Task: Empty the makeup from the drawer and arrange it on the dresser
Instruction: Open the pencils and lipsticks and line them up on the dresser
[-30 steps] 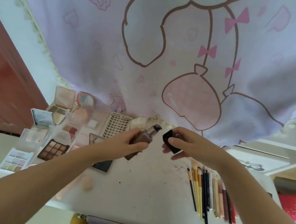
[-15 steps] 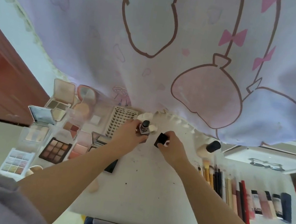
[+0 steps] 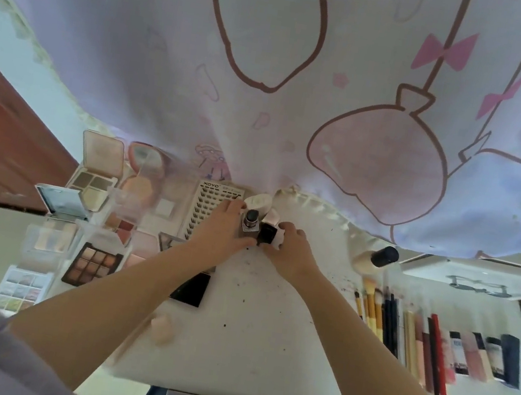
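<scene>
A brown foundation bottle [image 3: 249, 224] stands upright at the back middle of the white dresser top [image 3: 250, 324], its pump uncovered. My left hand [image 3: 218, 230] is wrapped round its left side. My right hand [image 3: 290, 247] holds a black cap [image 3: 266, 233] right beside the bottle, touching a small white jar [image 3: 274, 219]. A white round pot [image 3: 256, 202] sits just behind them.
Open eyeshadow palettes [image 3: 95, 265], compacts [image 3: 99, 170] and a lash tray [image 3: 212, 203] fill the left side. Brushes and pencils [image 3: 380, 313], lip tubes [image 3: 479, 353] and a black-capped bottle [image 3: 378, 259] lie on the right. A sponge [image 3: 161, 328] sits near the front. A curtain [image 3: 303, 85] hangs behind.
Both hands moved from mid-air down and back; the bottle now stands upright on the dresser and the cap has come down beside it.
</scene>
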Action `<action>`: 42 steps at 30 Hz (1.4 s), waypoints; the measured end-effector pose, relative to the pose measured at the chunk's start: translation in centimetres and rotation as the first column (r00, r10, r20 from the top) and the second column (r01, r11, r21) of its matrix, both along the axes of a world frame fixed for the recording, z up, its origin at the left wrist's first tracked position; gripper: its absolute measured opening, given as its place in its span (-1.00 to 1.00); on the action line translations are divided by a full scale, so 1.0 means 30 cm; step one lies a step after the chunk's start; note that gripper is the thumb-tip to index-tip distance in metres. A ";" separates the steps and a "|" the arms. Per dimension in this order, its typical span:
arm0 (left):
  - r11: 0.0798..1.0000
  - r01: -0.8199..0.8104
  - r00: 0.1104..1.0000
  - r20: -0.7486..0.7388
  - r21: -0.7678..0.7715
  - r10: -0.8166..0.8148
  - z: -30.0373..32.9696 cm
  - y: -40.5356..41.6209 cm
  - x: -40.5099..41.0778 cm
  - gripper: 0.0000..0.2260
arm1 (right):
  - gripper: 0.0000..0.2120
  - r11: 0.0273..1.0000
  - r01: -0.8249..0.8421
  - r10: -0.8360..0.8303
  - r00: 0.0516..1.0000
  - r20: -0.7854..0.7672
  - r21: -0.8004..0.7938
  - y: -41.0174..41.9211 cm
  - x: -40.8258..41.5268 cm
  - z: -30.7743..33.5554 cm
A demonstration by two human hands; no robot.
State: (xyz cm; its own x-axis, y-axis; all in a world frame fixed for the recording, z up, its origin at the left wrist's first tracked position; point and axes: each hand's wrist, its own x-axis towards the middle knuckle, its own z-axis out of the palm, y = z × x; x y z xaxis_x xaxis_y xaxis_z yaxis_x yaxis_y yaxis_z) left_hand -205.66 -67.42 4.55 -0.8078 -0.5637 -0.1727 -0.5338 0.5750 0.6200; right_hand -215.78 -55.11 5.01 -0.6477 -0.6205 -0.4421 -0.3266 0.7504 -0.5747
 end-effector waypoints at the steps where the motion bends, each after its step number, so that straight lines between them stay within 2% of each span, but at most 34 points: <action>1: 0.998 -0.031 0.999 -0.046 -0.056 0.028 0.017 0.007 0.020 -0.47 | -0.55 1.000 -0.017 0.016 0.999 -0.037 -0.016 0.035 -0.017 0.035; 2: 0.989 -0.065 0.989 -0.142 -0.135 0.045 0.038 0.019 0.041 -0.51 | -0.62 0.999 -0.024 0.020 0.995 -0.099 -0.043 0.080 -0.038 0.073; 4: 0.954 -0.097 0.920 -0.390 -0.282 -0.022 0.088 0.069 0.064 -0.65 | -0.77 0.993 -0.001 -0.026 0.972 -0.234 -0.114 0.192 -0.089 0.149; 6: 0.949 -0.008 0.838 -0.519 -0.314 -0.165 0.126 0.144 0.037 -0.77 | -0.83 0.985 0.049 -0.108 0.921 -0.374 -0.165 0.314 -0.144 0.209; 8: 0.948 0.157 0.836 -0.474 -0.277 -0.277 0.125 0.238 -0.042 -0.79 | -0.82 0.984 0.100 -0.161 0.856 -0.492 -0.148 0.407 -0.193 0.240; 10: 0.951 0.270 0.892 -0.333 -0.151 -0.306 0.097 0.340 -0.147 -0.73 | -0.77 0.993 0.117 -0.111 0.834 -0.541 -0.023 0.452 -0.233 0.233; 13: 0.937 0.346 0.934 -0.118 0.055 -0.338 0.030 0.452 -0.302 -0.57 | -0.63 0.972 0.055 0.066 0.868 -0.492 0.227 0.447 -0.270 0.176; 15: 0.917 0.375 0.927 -0.075 0.139 -0.367 -0.009 0.500 -0.366 -0.55 | -0.64 0.966 0.020 0.104 0.883 -0.457 0.259 0.431 -0.284 0.133; 19: 0.911 0.347 0.936 -0.134 0.221 -0.324 -0.054 0.521 -0.364 -0.66 | -0.74 0.983 -0.038 0.105 0.918 -0.383 0.179 0.437 -0.289 0.111; 23: 0.903 0.286 0.957 -0.144 0.322 -0.252 -0.012 0.457 -0.295 -0.79 | -0.82 0.991 -0.062 0.032 0.969 -0.246 -0.116 0.469 -0.251 0.181; 25: 0.882 0.300 0.954 -0.114 0.363 -0.278 0.045 0.423 -0.255 -0.75 | -0.88 0.984 -0.061 0.036 0.988 -0.151 -0.165 0.472 -0.240 0.246; 26: 0.884 0.341 0.940 -0.103 0.319 -0.326 0.077 0.411 -0.239 -0.73 | -0.87 0.987 -0.039 0.025 0.996 -0.091 -0.155 0.468 -0.239 0.280; 28: 0.895 0.436 0.900 -0.053 0.095 -0.433 0.145 0.398 -0.216 -0.71 | -0.70 0.999 -0.012 0.011 0.999 -0.036 -0.047 0.450 -0.237 0.349; 30: 0.869 0.477 0.875 -0.024 -0.133 -0.484 0.214 0.399 -0.199 -0.70 | -0.51 0.992 -0.053 0.066 0.990 -0.124 0.111 0.425 -0.224 0.409; 31: 0.863 0.478 0.871 -0.040 -0.161 -0.490 0.246 0.401 -0.190 -0.69 | -0.48 0.988 -0.067 0.091 0.980 -0.177 0.140 0.417 -0.214 0.433; 32: 0.868 0.481 0.869 -0.065 -0.121 -0.491 0.276 0.403 -0.178 -0.68 | -0.49 0.989 -0.074 0.100 0.972 -0.213 0.126 0.413 -0.202 0.453; 35: 0.849 0.477 0.878 -0.173 0.228 -0.447 0.362 0.386 -0.134 -0.71 | -0.53 0.996 -0.090 0.087 0.964 -0.251 -0.001 0.424 -0.157 0.505; 36: 0.806 0.486 0.874 -0.188 0.337 -0.448 0.390 0.376 -0.120 -0.72 | -0.55 0.993 -0.101 0.082 0.959 -0.270 -0.054 0.430 -0.141 0.516; 38: 0.648 0.513 0.852 -0.238 0.563 -0.467 0.436 0.360 -0.091 -0.70 | -0.58 0.970 -0.171 0.101 0.931 -0.350 -0.176 0.440 -0.112 0.536; 40: 0.499 0.532 0.831 -0.310 0.684 -0.462 0.458 0.348 -0.065 -0.69 | -0.63 0.927 -0.279 0.159 0.898 -0.410 -0.250 0.444 -0.091 0.565; 41: 0.477 0.540 0.826 -0.329 0.694 -0.458 0.465 0.342 -0.056 -0.69 | -0.69 0.910 -0.328 0.200 0.883 -0.425 -0.253 0.448 -0.090 0.580; 42: 0.498 0.541 0.828 -0.326 0.678 -0.456 0.470 0.335 -0.050 -0.68 | -0.76 0.900 -0.359 0.238 0.880 -0.411 -0.247 0.451 -0.092 0.594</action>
State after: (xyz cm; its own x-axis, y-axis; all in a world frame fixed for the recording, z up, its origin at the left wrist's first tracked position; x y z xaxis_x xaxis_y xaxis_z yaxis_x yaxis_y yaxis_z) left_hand -207.15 -57.38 18.64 -0.9486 0.2151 -0.2323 -0.2217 0.0725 0.9724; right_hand -218.54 -41.58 22.81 -0.4847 -0.8741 0.0312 -0.7355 0.3880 -0.5554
